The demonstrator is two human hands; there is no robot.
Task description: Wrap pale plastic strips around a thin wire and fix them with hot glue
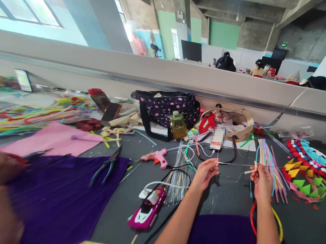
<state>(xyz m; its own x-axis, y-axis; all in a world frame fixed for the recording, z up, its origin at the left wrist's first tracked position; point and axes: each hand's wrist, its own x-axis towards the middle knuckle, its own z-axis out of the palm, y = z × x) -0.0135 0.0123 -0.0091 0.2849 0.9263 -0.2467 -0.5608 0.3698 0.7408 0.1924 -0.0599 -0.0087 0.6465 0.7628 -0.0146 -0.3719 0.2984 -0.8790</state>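
Observation:
My left hand (205, 173) pinches one end of a thin bent wire (233, 164) above the dark table (224, 198). My right hand (262, 180) grips the wire's other end, where a short pale stick-like piece (251, 171) is wrapped or held against it. The wire spans the gap between both hands and loops down a little. A bundle of pastel pipe cleaners (270, 162) lies just right of my right hand. A red and yellow loop (253, 219) sits under my right forearm.
A pink glue gun (158, 157), pliers (107, 165), a pink toy car (147, 210) and a bunch of thin wires (179, 177) lie left of my hands. Purple cloth (63, 200), pink sheet (53, 138), a polka-dot bag (166, 107), a bottle (178, 125) and a colourful craft piece (309, 166) surround them. People sit far behind.

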